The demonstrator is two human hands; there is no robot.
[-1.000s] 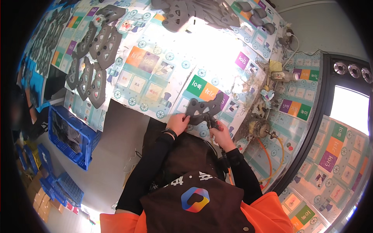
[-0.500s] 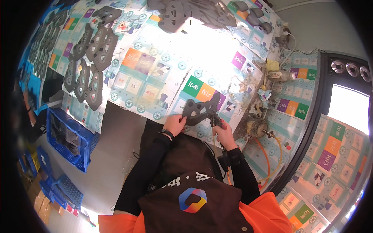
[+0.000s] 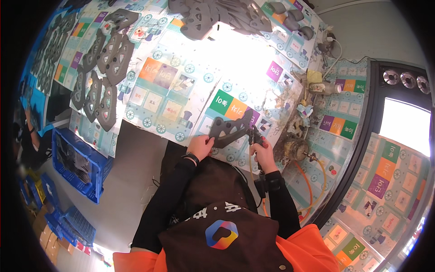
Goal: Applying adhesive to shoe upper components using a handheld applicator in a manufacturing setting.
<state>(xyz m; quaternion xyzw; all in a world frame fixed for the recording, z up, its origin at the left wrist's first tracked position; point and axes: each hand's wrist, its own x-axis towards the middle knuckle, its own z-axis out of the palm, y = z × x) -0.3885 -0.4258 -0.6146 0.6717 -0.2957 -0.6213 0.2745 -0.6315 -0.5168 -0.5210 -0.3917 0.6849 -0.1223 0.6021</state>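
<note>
My left hand (image 3: 200,147) pinches the near left edge of a flat dark grey moulded piece (image 3: 220,130) with cut-out openings. That piece is held over the near edge of the patterned table covering (image 3: 156,122). In my right hand (image 3: 265,155) is a dark spray gun (image 3: 255,137) with a thin hose hanging from it. The gun stands at the right end of the grey piece; whether the two touch I cannot tell. My right fingers are wrapped round its grip.
Similar grey pieces lie at the left (image 3: 106,61) and in a pile (image 3: 217,18) at the back. A grimy pot (image 3: 295,148) with hoses stands right, near a jar (image 3: 324,88). Blue crates (image 3: 77,165) are at lower left, with another person's arm (image 3: 31,127) behind.
The spray gun has shifted slightly right and tilted relative to the grey piece. Both hands keep their hold. The whole view has drifted a little.
</note>
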